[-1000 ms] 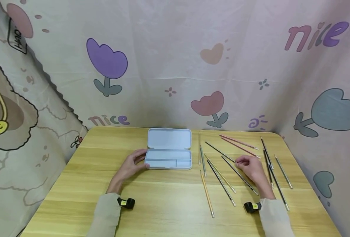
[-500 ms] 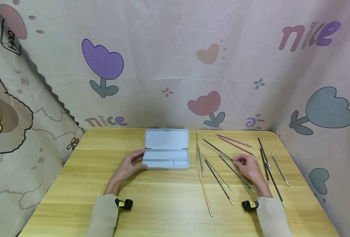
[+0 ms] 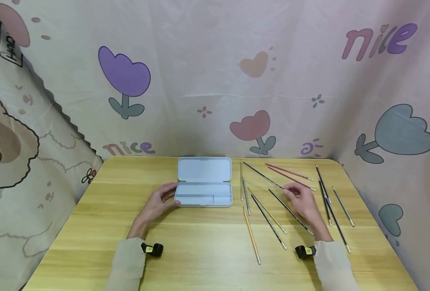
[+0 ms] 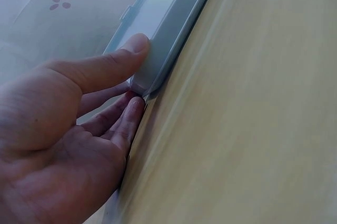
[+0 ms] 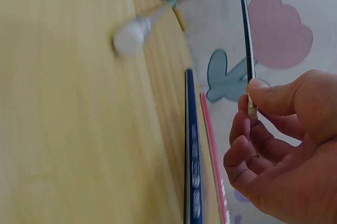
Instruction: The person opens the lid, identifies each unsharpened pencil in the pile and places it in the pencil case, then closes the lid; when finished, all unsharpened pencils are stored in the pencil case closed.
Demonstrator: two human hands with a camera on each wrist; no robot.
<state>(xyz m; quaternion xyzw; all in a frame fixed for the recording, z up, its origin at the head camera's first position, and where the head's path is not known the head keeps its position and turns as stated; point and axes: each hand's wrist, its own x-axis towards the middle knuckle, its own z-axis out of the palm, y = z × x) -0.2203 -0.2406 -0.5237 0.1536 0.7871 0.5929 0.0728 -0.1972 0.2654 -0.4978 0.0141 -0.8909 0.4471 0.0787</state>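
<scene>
A pale blue pencil case [image 3: 204, 189] lies with its lid raised and its compartments bare. My left hand [image 3: 157, 207] grips the case's left end; in the left wrist view the thumb of the left hand [image 4: 68, 124] lies on the case rim [image 4: 174, 39], fingertips at its lower corner. My right hand [image 3: 303, 202] pinches a dark pencil [image 3: 262, 175] near its end, tip pointing toward the back left. From the right wrist view, that pencil [image 5: 246, 34] stands clear of the table between thumb and fingers of the right hand [image 5: 295, 150].
Between case and right hand lie several pencils, among them an orange one [image 3: 252, 236] and a black one [image 3: 268, 221]. Two pink pencils [image 3: 291, 178] are behind the right hand. More dark pencils [image 3: 338, 228] lie to its right. A patterned cloth [image 3: 185, 81] hangs behind the table [image 3: 200, 250].
My right hand has raised the dark pencil it pinches and moved slightly toward the back, the pencil's tip shifting back and left. The left hand keeps its place on the case. The head view shifted slightly.
</scene>
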